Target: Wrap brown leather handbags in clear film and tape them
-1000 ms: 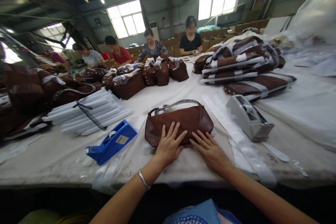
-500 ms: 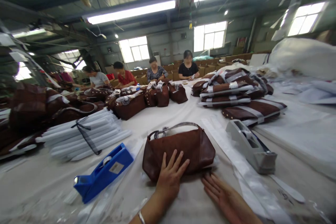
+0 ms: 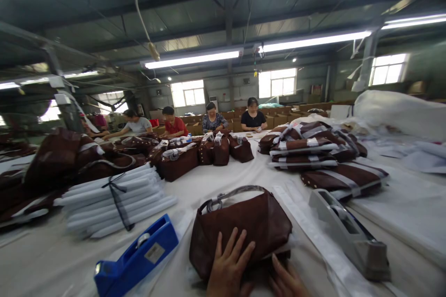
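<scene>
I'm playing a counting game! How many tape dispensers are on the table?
2. The blue one is left of the brown bag, and the gray one is right of it. More could be hidden behind the piled bags.

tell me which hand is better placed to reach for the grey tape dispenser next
Likely the right hand: it is nearer the grey tape dispenser, while the left hand is farther off, its fingers spread on the brown bag.

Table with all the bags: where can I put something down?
Bare white cloth shows between the near brown bag and the row of bags behind it, and left of the blue tape dispenser. Behind that, it's crowded with piled bags and white rolls.
</scene>
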Tool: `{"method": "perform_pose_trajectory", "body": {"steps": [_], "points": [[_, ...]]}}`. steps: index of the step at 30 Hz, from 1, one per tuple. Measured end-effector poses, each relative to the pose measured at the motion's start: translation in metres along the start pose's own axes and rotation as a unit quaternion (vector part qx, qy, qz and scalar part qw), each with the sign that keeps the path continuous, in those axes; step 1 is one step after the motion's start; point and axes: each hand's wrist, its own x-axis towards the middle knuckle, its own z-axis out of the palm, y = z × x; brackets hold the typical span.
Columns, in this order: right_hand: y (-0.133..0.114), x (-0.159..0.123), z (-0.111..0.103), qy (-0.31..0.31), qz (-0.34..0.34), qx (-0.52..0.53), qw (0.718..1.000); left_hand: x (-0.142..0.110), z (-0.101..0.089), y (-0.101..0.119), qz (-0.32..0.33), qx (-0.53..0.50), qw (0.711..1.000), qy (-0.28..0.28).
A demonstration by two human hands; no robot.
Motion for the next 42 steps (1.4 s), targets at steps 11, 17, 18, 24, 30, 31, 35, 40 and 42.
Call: {"method": "perform_pose_trajectory", "body": {"steps": [11, 17, 18, 24, 30, 31, 35, 40, 42], "points": [[-0.024, -0.031, 0.056, 0.019, 0.007, -0.019, 1.0, -0.003, -0.025, 0.025, -0.047, -0.053, 0.997, -0.04], [-0.025, -0.039, 0.061, 0.042, -0.002, -0.007, 0.999, -0.005, -0.025, 0.016, -0.045, 0.014, 0.999, 0.021], [-0.026, -0.042, 0.063, 0.036, 0.002, -0.006, 0.999, -0.005, -0.026, 0.014, -0.047, 0.018, 0.998, 0.028], [-0.064, -0.059, 0.034, -0.121, -0.036, -0.293, 0.948, 0.002, -0.041, -0.006, -0.096, -0.031, 0.992, 0.077], [-0.127, -0.048, -0.086, -0.004, -0.368, -0.732, 0.573, 0.009, -0.055, -0.021, -0.152, -0.079, 0.978, 0.116], [-0.131, -0.043, -0.105, 0.001, -0.369, -0.763, 0.531, 0.009, -0.055, -0.021, -0.158, -0.083, 0.977, 0.116], [-0.134, -0.027, -0.145, -0.016, -0.347, -0.821, 0.454, 0.01, -0.053, -0.02, -0.172, -0.087, 0.974, 0.116], [-0.139, -0.017, -0.126, -0.009, -0.35, -0.809, 0.473, 0.011, -0.053, -0.018, -0.173, -0.087, 0.975, 0.109], [-0.144, -0.019, -0.106, 0.01, -0.364, -0.785, 0.501, 0.011, -0.054, -0.018, -0.175, -0.085, 0.975, 0.109]]}}
